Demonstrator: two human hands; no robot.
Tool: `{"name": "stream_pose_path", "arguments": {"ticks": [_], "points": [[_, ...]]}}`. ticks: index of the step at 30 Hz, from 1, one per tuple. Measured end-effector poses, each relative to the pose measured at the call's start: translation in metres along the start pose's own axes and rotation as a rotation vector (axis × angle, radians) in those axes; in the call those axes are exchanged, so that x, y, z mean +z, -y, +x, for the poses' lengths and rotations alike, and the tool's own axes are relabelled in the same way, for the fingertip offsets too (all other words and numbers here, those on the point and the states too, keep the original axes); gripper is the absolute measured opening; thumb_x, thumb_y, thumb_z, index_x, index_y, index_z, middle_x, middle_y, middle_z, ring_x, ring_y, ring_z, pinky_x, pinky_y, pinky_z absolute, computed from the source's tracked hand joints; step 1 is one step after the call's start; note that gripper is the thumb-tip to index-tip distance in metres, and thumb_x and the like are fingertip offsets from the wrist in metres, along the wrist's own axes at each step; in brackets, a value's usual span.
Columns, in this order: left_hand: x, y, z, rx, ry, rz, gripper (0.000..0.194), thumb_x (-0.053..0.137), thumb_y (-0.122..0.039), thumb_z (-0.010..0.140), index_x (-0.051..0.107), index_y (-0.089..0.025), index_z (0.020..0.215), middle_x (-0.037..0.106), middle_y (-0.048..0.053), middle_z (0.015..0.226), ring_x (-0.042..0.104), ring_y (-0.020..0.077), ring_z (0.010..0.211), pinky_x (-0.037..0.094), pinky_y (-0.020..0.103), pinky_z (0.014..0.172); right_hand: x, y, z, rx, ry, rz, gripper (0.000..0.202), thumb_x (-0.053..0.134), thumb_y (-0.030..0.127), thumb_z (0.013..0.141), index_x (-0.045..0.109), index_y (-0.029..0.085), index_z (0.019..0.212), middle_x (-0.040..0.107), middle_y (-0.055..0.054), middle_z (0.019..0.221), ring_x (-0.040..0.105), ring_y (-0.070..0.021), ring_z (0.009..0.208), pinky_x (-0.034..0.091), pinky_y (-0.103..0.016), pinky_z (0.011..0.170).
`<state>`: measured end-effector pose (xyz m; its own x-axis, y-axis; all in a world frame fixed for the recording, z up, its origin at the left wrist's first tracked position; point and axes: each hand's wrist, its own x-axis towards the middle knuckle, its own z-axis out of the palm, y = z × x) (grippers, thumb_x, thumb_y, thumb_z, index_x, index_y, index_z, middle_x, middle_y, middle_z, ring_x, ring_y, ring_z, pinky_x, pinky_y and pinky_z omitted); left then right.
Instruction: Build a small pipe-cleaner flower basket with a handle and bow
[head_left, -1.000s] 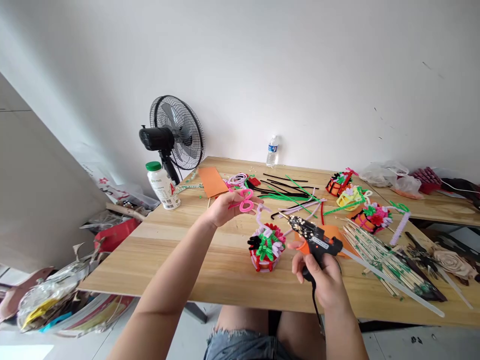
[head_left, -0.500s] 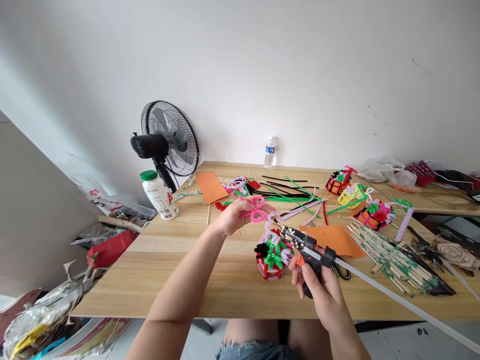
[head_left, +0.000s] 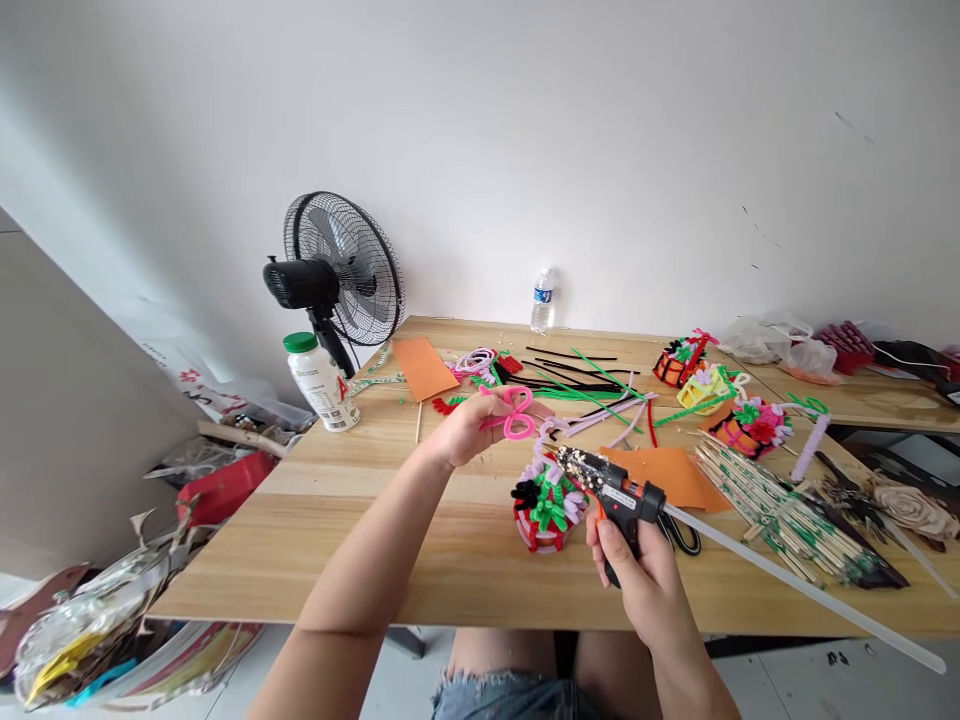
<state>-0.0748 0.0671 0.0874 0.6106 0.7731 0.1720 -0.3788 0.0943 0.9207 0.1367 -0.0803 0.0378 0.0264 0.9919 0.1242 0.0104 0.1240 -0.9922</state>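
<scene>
My left hand [head_left: 472, 428] pinches a pink pipe-cleaner bow [head_left: 517, 414] above the table. My right hand [head_left: 637, 570] wraps round the grip of a black hot glue gun [head_left: 611, 492], its trigger orange. A long translucent glue stick [head_left: 802, 585] sticks out of the gun's back end. The nozzle points left, close to a curled lilac pipe cleaner [head_left: 553, 428]; I cannot tell whether they touch. Just below stands a small basket [head_left: 550, 510] of red and pink pipe cleaners, filled with green, black and lilac curls. The gun partly covers its right side.
Loose pipe cleaners [head_left: 577, 375] and orange sheets [head_left: 424, 368] lie farther back. Several finished baskets [head_left: 750, 427] and a bundle of wooden sticks [head_left: 795, 515] are on the right. A white bottle [head_left: 321, 385], a black fan [head_left: 341, 270] and a water bottle [head_left: 541, 302] stand beyond.
The view has shifted slightly. Both hands keep their hold on the pink bow and the glue gun, and the nozzle stays close to the lilac pipe cleaner.
</scene>
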Motion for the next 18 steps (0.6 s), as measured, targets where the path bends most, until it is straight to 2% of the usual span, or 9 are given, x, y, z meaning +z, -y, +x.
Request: {"name": "stream_pose_path", "arguments": {"ticks": [12,18], "points": [[0.0013,-0.0012,-0.0006,-0.009,-0.005,0.015,0.034,0.055,-0.026,0.067,0.068,-0.008,0.093,0.072,0.018,0.103,0.064,0.0344,0.104,0.048,0.04,0.088,-0.0016,-0.0032,-0.002,0.004,-0.027,-0.067,0.034,0.06,0.052,0.086,0.058,0.02,0.094,0.047,0.003,0.06,0.042,-0.0108,0.048,0.037,-0.023,0.042],[0.0027,-0.0023,-0.0012,-0.016,-0.018,0.027,0.035,0.055,-0.026,0.066,0.069,-0.008,0.092,0.072,0.017,0.103,0.065,0.0332,0.104,0.048,0.04,0.089,0.0013,0.0,-0.0025,-0.054,-0.069,-0.127,0.036,0.061,0.052,0.085,0.062,0.018,0.095,0.049,0.003,0.055,0.044,-0.0116,0.046,0.04,-0.023,0.042]]}}
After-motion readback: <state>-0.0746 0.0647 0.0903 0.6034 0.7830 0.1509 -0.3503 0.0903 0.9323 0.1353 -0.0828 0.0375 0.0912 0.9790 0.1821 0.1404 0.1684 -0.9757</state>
